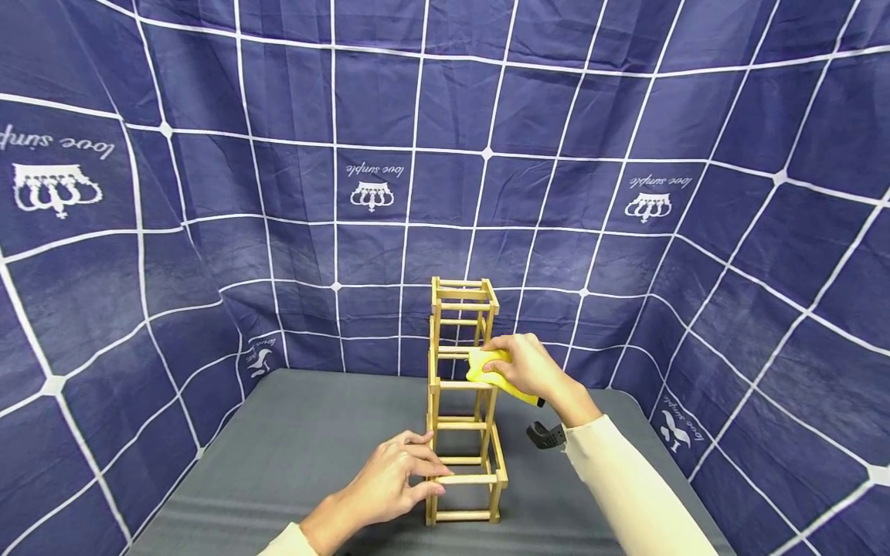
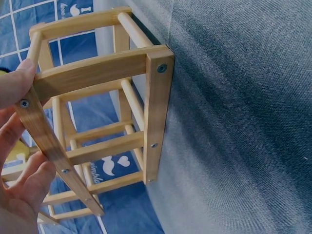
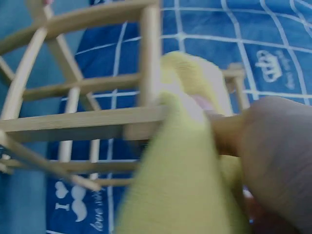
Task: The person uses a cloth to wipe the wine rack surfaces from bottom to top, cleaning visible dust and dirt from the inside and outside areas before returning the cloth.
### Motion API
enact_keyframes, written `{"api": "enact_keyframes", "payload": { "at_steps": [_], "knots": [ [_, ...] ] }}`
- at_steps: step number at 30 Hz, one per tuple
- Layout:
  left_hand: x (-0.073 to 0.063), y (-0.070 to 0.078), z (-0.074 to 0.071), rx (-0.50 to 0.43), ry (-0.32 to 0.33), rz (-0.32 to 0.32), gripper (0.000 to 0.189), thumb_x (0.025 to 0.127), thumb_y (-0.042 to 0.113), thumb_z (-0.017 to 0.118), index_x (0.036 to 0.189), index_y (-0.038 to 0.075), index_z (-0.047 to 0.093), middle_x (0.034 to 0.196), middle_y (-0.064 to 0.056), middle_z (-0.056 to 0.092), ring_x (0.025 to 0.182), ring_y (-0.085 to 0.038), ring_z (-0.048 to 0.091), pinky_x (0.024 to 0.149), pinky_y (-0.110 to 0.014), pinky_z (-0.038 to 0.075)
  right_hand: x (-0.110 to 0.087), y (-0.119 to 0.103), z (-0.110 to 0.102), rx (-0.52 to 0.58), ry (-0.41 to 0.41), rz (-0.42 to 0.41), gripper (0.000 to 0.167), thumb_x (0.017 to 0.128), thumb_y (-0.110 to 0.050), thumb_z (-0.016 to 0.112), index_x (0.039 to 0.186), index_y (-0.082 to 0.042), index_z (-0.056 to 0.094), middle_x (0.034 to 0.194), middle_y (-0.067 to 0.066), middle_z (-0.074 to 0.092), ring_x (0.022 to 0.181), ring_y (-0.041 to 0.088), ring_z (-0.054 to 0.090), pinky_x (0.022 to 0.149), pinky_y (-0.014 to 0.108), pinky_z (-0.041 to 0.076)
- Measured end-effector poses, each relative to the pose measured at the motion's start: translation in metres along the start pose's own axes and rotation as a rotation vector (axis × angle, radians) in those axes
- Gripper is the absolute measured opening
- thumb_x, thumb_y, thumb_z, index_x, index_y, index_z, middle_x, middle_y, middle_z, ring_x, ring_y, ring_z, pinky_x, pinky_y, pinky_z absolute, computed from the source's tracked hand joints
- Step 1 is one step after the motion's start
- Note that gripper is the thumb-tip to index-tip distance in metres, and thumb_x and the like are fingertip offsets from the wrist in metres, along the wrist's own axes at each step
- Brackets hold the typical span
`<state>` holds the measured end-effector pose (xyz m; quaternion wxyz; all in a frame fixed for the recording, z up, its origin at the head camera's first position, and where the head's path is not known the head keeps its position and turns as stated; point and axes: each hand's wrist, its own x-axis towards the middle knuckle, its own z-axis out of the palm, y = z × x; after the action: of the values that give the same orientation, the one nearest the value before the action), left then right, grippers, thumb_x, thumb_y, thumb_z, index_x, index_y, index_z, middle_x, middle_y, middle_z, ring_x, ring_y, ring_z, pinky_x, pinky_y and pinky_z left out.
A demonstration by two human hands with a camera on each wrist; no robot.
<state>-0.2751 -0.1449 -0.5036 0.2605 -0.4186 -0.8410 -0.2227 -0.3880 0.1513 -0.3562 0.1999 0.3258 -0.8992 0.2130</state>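
Note:
A stepped light-wood rack (image 1: 464, 480) of slats and dowels stands upright on the grey surface, tallest at the back. At its low front tier, my left hand (image 1: 396, 479) holds the left corner post, the thumb (image 2: 17, 85) near the top and curled fingers lower on the side. Higher up, my right hand (image 1: 528, 367) grips a yellow cloth (image 1: 518, 392) against the right end of a middle-tier rail. In the right wrist view the cloth (image 3: 180, 175) hangs blurred over the rack's corner, hiding part of the wood and the fingertips.
The grey cloth-covered surface (image 1: 313, 417) spreads around the rack. Blue checked curtains (image 1: 292, 185) with white lines and printed crowns enclose the back and both sides. A black strap (image 1: 545, 435) sits by the right wrist.

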Motion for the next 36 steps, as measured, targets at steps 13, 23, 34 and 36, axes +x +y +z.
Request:
{"api": "enact_keyframes", "payload": {
  "at_steps": [13,23,34,36],
  "knots": [
    [-0.002,0.001,-0.004,-0.037,-0.031,-0.031,0.017,0.099,0.037,0.092,0.116,0.033,0.093,0.114,0.022,0.087,0.136,-0.031,0.079,0.107,-0.056,0.069,0.004,-0.006,0.0,0.003,0.326,-0.074,0.029,0.093,-0.014,0.099,0.119,-0.009,0.089,0.113,0.011,0.09,0.096,0.03,0.081,0.081,0.046,0.066],
    [-0.004,0.003,0.0,-0.04,-0.021,-0.008,0.019,0.1,0.04,0.09,0.117,0.031,0.094,0.116,0.021,0.088,0.135,-0.033,0.079,0.106,-0.054,0.07,0.038,-0.017,0.036,-0.251,0.302,-0.224,0.028,0.092,-0.018,0.099,0.119,-0.015,0.091,0.116,0.005,0.091,0.107,0.028,0.087,0.088,0.047,0.074],
    [-0.004,0.0,-0.001,-0.071,-0.044,-0.028,0.019,0.102,0.04,0.089,0.116,0.028,0.094,0.117,0.022,0.087,0.137,-0.033,0.078,0.108,-0.057,0.069,0.053,-0.011,0.034,-0.067,0.044,-0.091,0.028,0.096,-0.025,0.096,0.121,-0.013,0.091,0.114,0.01,0.091,0.091,0.024,0.086,0.08,0.045,0.071],
    [-0.006,0.0,-0.001,-0.072,-0.041,-0.031,0.019,0.102,0.04,0.089,0.116,0.028,0.094,0.117,0.023,0.087,0.136,-0.033,0.078,0.108,-0.057,0.069,0.053,-0.013,0.036,-0.106,0.003,-0.087,0.029,0.097,-0.026,0.096,0.122,-0.014,0.091,0.119,0.01,0.091,0.096,0.027,0.088,0.084,0.046,0.073]
  ]
}}
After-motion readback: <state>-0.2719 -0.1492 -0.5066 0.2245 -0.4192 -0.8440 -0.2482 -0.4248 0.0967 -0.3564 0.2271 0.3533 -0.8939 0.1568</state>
